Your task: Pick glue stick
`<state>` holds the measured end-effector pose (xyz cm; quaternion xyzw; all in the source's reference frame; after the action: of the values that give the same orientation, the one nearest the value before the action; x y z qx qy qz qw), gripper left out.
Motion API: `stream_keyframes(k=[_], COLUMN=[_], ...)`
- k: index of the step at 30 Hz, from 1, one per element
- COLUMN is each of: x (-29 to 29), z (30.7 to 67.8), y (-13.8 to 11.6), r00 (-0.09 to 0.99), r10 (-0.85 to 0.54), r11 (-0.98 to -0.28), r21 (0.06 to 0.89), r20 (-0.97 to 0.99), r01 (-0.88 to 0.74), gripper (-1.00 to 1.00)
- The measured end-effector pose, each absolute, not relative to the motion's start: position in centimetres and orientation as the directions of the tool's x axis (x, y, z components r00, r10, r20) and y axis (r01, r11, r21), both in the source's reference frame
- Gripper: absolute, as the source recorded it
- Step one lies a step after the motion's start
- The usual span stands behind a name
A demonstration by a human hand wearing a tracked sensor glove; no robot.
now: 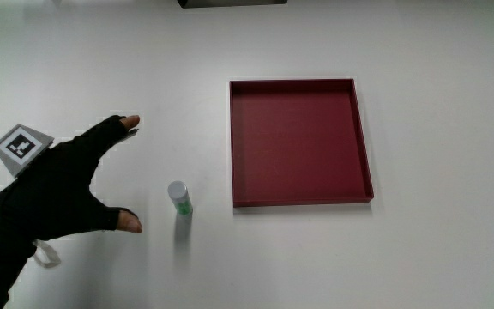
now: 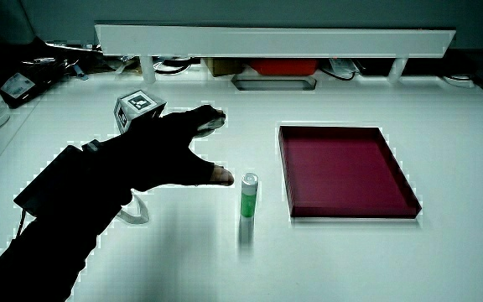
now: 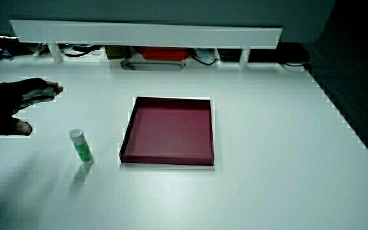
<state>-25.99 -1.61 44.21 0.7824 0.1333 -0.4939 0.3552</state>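
The hand (image 1: pixel 58 189) hovered above the table with fingers spread, holding nothing (its patterned cube (image 1: pixel 21 146) faced up). The glue stick (image 1: pixel 179 199) stood upright, long axis vertical, just off the thumb tip, between the hand and the red tray (image 1: pixel 303 203), touching neither. There was one stick, one tray and one hand.
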Motion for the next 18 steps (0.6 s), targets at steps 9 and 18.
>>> stream_keyframes(k=[9,18], x=[-24.7,-23.6], z=[46.4,48.4], y=[-0.9,-0.3], r00=[0.476,0.461], r10=[-0.141,-0.202], r11=[-0.701,-0.686], r21=[0.427,0.461], r20=[-0.868,-0.864], r01=[0.571,0.563], gripper=[0.00,0.00])
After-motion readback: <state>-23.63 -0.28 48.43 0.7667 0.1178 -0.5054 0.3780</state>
